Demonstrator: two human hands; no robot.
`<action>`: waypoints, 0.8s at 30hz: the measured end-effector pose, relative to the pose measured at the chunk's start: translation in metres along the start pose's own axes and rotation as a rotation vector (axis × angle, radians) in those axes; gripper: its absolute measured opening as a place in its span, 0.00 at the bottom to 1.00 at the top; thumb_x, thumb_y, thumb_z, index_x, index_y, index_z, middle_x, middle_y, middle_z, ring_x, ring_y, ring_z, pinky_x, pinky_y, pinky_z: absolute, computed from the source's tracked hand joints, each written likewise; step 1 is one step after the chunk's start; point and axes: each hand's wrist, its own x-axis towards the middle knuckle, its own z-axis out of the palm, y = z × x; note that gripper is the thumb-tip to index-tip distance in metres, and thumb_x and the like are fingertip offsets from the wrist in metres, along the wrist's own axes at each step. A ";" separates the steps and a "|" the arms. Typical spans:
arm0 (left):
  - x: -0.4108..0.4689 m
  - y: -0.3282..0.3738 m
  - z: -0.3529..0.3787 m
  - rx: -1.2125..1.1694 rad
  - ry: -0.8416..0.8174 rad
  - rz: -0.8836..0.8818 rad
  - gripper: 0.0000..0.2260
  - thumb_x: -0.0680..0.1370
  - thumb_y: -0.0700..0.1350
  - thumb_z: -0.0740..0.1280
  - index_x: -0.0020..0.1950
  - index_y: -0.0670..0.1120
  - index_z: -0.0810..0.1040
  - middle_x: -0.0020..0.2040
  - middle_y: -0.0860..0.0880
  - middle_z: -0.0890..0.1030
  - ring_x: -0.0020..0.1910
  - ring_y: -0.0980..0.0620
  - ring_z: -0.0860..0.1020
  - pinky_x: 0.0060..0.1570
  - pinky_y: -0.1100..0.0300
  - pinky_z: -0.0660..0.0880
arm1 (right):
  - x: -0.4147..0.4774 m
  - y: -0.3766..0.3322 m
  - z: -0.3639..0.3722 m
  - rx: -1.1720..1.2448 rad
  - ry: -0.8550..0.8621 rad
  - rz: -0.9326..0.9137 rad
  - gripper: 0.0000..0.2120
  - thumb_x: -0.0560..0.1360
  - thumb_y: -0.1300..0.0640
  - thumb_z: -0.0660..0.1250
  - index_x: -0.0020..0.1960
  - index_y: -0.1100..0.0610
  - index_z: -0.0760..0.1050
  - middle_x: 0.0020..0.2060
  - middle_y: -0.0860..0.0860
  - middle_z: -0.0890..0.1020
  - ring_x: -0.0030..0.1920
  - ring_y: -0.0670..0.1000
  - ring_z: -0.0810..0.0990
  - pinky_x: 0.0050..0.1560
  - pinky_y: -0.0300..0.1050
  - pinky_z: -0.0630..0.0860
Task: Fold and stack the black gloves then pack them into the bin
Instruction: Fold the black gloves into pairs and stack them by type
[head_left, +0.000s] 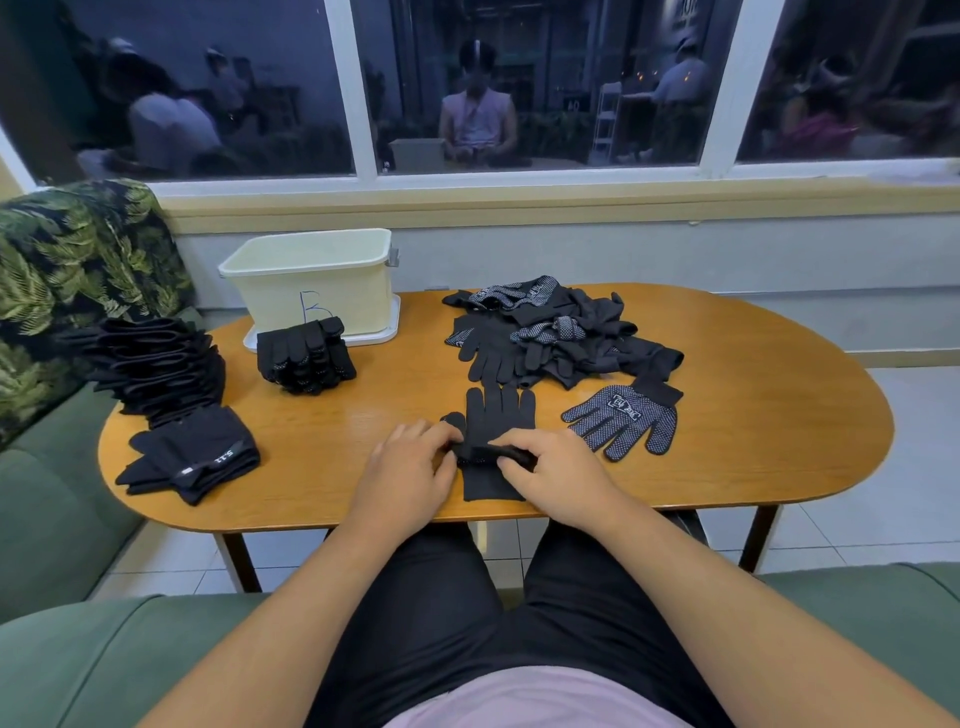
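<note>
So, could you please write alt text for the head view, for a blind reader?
A person's left hand and right hand pinch a fold across a black glove on a table. A dotted glove lies to its right, a loose glove pile behind, a folded stack and cream bin further left.

**Count of Things on the Table**

One oval brown wooden table (753, 415) is seen. On it are counted one cream rectangular plastic bin (317, 291) and one white flat lid (374, 338) beneath it. Two gloves are laid singly: one plain black knit glove (493, 415) and one white-dotted black glove (623, 421). One loose heap of black gloves (550, 332) is present; its number cannot be told. Three stacks of folded black fabric are counted: one small stack (306, 358), one long leaning stack (156, 364) and one low pile (192, 457). Two bare grips are counted: left grip (410, 462) and right grip (550, 467).
</note>
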 end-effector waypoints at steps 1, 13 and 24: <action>0.001 0.000 0.000 0.003 -0.006 -0.006 0.12 0.84 0.51 0.64 0.66 0.60 0.78 0.56 0.61 0.76 0.61 0.53 0.73 0.62 0.49 0.74 | 0.000 -0.001 -0.001 -0.025 0.010 -0.005 0.11 0.82 0.49 0.68 0.62 0.42 0.84 0.55 0.40 0.87 0.55 0.42 0.82 0.54 0.32 0.73; 0.004 -0.001 -0.001 0.018 -0.049 -0.038 0.18 0.84 0.54 0.62 0.74 0.59 0.76 0.67 0.58 0.78 0.70 0.53 0.71 0.69 0.48 0.70 | -0.002 0.000 0.006 -0.167 0.048 -0.088 0.19 0.82 0.44 0.64 0.69 0.46 0.83 0.66 0.43 0.84 0.68 0.45 0.81 0.69 0.49 0.78; -0.001 -0.003 -0.002 -0.173 0.030 0.024 0.15 0.86 0.45 0.60 0.70 0.55 0.78 0.68 0.59 0.75 0.70 0.56 0.69 0.70 0.54 0.69 | -0.004 -0.002 0.002 -0.239 -0.036 -0.182 0.21 0.81 0.38 0.63 0.70 0.43 0.80 0.68 0.38 0.81 0.70 0.42 0.75 0.68 0.45 0.73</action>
